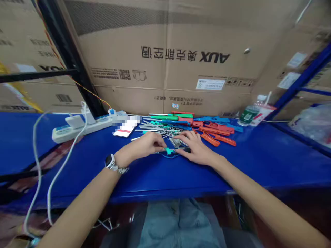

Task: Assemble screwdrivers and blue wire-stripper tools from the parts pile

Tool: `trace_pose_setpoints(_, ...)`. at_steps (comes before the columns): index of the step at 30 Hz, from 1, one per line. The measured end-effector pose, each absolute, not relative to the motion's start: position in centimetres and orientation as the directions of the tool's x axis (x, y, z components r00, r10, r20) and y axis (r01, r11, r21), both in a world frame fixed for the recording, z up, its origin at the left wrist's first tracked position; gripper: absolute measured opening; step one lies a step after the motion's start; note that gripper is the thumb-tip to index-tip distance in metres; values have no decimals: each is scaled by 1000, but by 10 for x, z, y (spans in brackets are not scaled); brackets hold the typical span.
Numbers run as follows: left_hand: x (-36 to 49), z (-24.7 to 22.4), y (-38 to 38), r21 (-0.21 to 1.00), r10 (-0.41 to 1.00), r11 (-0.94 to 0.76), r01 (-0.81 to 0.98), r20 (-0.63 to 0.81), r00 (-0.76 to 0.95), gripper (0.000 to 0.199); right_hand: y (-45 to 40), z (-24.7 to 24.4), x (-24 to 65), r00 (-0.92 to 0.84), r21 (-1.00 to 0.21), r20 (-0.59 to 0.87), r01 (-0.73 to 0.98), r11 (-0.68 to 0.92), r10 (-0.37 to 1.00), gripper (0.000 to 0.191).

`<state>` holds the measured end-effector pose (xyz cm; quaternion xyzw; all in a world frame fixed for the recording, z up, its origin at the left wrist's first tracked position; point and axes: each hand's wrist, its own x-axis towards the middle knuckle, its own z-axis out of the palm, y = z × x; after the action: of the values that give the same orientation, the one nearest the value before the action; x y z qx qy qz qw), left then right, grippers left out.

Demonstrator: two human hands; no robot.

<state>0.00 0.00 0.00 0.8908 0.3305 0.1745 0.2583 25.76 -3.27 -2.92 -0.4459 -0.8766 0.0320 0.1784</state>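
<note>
Near the middle of the blue table, my left hand point(151, 144) pinches a small teal piece point(169, 151) between thumb and fingers. My right hand point(192, 147) lies just right of it, fingers bent over a dark part point(186, 150), whose shape is mostly hidden; whether the hand grips it is unclear. A thin blue loop point(170, 156) shows below the teal piece. Small metal parts point(176, 142) lie between the hands. Behind them is a pile of metal rods point(152, 126) with teal ends, and orange plastic gun-shaped parts point(212, 136) lie beyond my right hand.
A white power strip point(77, 130) with cables and a phone point(126, 126) are at the left on the blue table point(160, 179). Blue plastic parts point(219, 120), a bottle point(248, 113) and a cup point(262, 112) sit at the back right. A large cardboard box point(165, 31) stands behind.
</note>
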Motion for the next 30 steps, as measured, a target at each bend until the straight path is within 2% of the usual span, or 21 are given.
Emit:
trace_pose_setpoints(5,6,-8,1,535,667,-675,508,148,730,11,-33,-33,260,-525,-214,270,785,582,807,52)
trace_pose_setpoints(12,11,-13,0,462,654,-712,529,163,739,12,-32,-35,259,-510,-204,261,801,563,820,49)
trace_pose_setpoints(16,11,-18,0,496,649,-718,489,220,729,12,-31,-36,259,-508,-189,259,807,559,821,48)
trace_pose_setpoints(20,10,-21,0,564,666,-682,465,218,713,12,-30,-37,260,-502,-176,261,815,553,824,47)
trace_pose_setpoints(24,12,-17,-3,542,677,-683,491,215,704,13,-32,-36,259,-505,-162,276,814,557,818,41)
trace_pose_setpoints(27,14,-15,-4,496,663,-712,497,241,708,12,-35,-35,255,-532,-107,304,806,583,791,34)
trace_pose_setpoints(30,15,-16,-3,469,671,-715,519,253,697,10,-38,-34,250,-559,12,338,807,590,757,32)
